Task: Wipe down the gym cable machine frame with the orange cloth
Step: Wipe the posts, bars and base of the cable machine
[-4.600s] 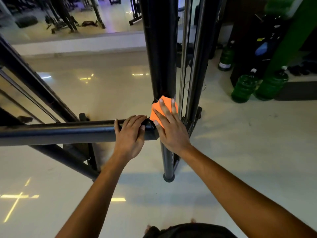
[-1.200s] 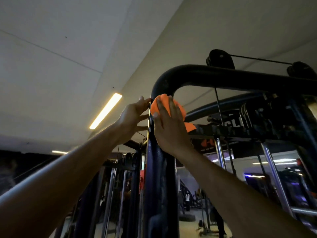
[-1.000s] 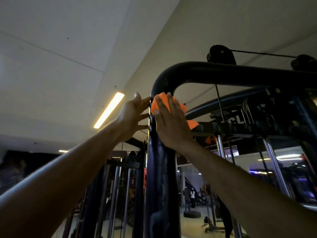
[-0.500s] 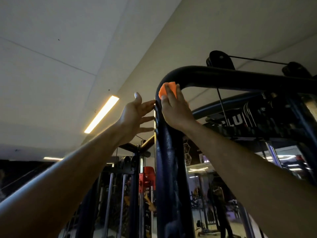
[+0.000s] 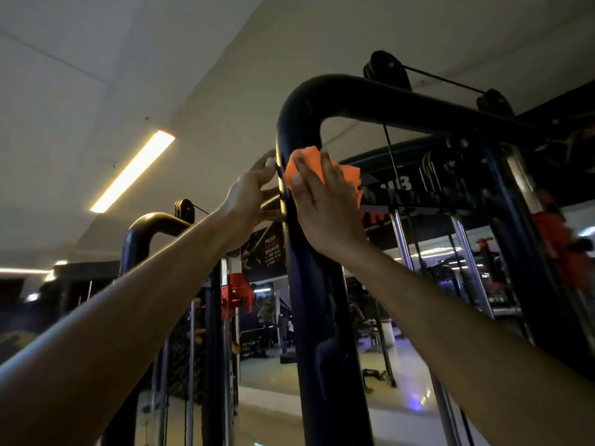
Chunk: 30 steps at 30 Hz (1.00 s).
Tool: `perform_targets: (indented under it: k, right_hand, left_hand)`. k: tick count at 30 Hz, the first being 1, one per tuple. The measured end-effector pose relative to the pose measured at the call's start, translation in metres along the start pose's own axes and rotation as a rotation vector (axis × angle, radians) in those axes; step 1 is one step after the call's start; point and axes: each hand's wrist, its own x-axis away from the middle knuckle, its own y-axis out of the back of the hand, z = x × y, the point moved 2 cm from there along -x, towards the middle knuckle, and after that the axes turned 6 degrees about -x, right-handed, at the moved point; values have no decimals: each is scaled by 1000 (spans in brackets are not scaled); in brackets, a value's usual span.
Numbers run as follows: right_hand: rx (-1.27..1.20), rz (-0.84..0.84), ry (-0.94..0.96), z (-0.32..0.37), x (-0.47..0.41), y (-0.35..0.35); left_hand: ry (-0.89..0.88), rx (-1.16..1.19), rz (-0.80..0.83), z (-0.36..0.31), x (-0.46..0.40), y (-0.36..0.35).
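Your single head-worn wide-angle camera tilts steeply upward, close against the black upright post of the cable machine frame; the post fills the centre and bends overhead into the top bar; your forearms stretch in from the bottom corners to your left hand and right hand, raised near the lens; ceiling and a strip light fill the upper left; no second view shares the scene.

Lit ceiling light, wall poster
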Motion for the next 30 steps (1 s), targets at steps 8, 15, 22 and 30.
perform_targets:
  k: [8, 15, 22, 30]
  right_hand:
    - [41, 11, -12, -7, 116, -15]
    - [72, -29, -67, 3, 64, -15]
    - [138, 22, -114, 3, 200, -21]
    - [123, -13, -85, 2, 113, -16]
  left_hand:
    - [26, 124, 5, 14, 16, -5]
    - [54, 120, 32, 26, 35, -4]
    - [37, 85, 114, 42, 57, -9]
    - [100, 141, 56, 38, 73, -15]
